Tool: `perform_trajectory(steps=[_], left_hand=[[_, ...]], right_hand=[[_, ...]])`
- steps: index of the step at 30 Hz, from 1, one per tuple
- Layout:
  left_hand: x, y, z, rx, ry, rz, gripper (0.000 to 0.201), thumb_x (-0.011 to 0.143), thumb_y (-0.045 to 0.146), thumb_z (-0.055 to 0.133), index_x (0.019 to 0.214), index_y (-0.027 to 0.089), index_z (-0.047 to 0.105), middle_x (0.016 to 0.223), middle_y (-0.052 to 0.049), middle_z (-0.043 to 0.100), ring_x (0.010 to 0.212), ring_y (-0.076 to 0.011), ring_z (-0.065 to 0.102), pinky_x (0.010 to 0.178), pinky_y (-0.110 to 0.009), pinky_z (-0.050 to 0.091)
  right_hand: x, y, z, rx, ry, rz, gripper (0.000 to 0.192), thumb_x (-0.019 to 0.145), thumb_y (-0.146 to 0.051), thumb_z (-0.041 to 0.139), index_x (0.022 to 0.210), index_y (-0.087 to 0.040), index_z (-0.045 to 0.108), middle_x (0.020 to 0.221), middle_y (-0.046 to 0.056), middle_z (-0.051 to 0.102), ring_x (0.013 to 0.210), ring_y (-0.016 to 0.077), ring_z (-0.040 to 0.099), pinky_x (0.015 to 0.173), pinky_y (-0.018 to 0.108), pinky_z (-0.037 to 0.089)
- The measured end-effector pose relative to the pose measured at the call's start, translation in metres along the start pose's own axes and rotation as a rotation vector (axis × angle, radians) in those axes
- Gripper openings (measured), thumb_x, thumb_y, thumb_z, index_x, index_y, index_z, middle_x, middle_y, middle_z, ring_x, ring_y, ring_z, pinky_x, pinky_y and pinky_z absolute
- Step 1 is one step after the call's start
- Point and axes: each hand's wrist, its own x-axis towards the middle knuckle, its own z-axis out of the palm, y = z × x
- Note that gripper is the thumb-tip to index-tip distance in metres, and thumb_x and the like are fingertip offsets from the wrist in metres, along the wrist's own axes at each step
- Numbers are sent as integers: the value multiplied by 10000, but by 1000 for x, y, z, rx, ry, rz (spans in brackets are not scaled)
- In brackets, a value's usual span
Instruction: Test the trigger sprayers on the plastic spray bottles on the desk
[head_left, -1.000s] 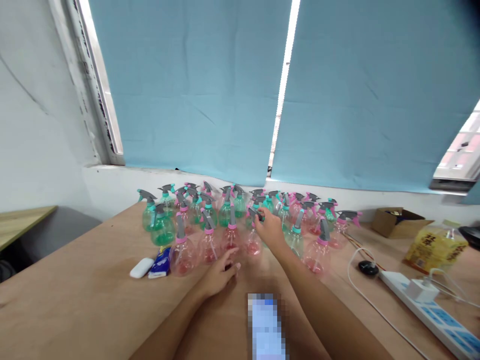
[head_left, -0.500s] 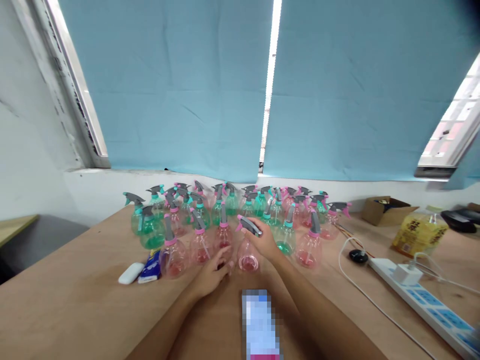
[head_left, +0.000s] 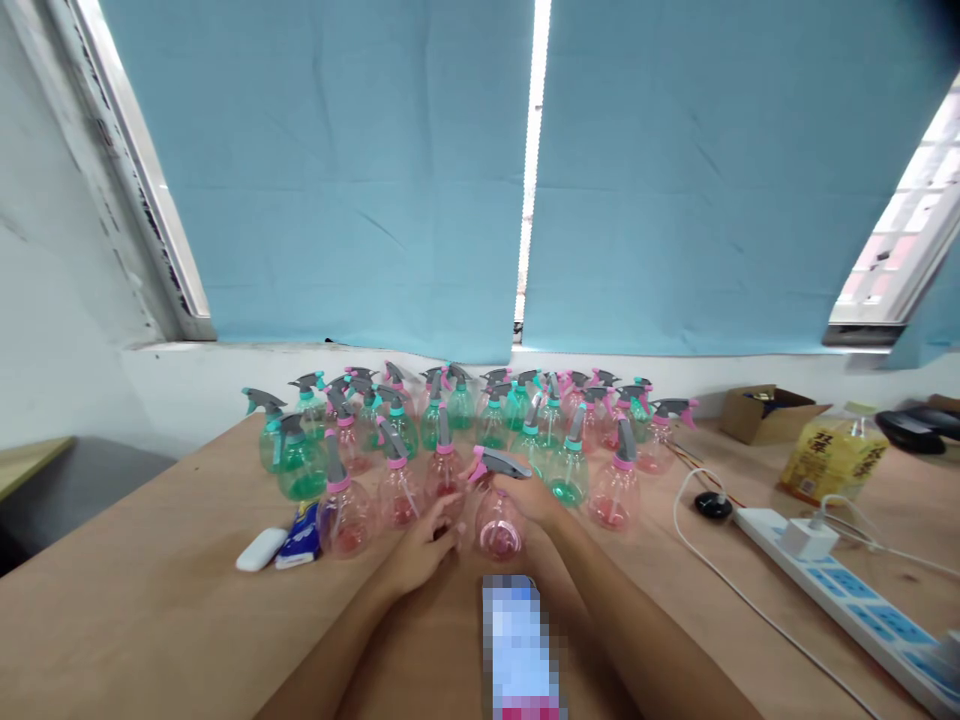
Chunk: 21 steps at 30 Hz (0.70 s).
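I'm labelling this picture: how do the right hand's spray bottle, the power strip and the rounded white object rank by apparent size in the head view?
1. Power strip, largest
2. Spray bottle
3. Rounded white object, smallest

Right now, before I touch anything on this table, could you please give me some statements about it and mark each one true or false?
1. The right hand holds a pink spray bottle near its top. True.
2. The white case lies beside the blue packet. True.
3. The left hand touches the blue packet. False: it is apart from the packet, nearer to the held bottle.
4. All the spray bottles are pink. False: several are green bottles.
5. A white plug sits on the power strip. True.
6. The cardboard box is at the picture's left. False: it is at the right.
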Motion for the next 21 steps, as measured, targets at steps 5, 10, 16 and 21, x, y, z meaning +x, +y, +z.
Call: perform_trajectory(steps=[5, 10, 16, 21], left_hand=[[-1, 2, 0, 47, 17, 9, 570, 916, 545, 564, 1371, 207, 509, 926, -46, 674, 852, -203, 596, 796, -321, 463], [0, 0, 0, 54, 0, 33, 543, 943, 503, 541, 1387, 196, 488, 869, -23, 659, 836, -197, 611, 805, -317, 472], [0, -1, -1, 85, -7, 33, 501, 932, 500, 557, 1333, 199, 553, 951, -47, 684, 894, -214, 620, 848, -332, 476], [0, -2, -1, 83, 1, 46, 488, 931, 505, 552, 1310, 199, 580, 977, -51, 690, 910, -222, 621, 843, -333, 481]], right_hand=[[-2, 4, 3, -57, 96, 71, 236, 642, -166, 458, 725, -203, 676, 712, 11, 658, 636, 158, 540, 603, 257, 444], [-4, 6, 3, -15, 162, 114, 108, 618, -216, 474, 629, -208, 581, 630, 6, 594, 616, 162, 508, 583, 265, 414], [-2, 4, 4, 51, 116, 96, 207, 618, -183, 482, 688, -190, 677, 656, -3, 603, 640, 149, 510, 641, 259, 408], [-3, 7, 3, 64, 123, 99, 260, 624, -168, 481, 744, -196, 710, 633, -16, 577, 620, 141, 488, 638, 254, 390]])
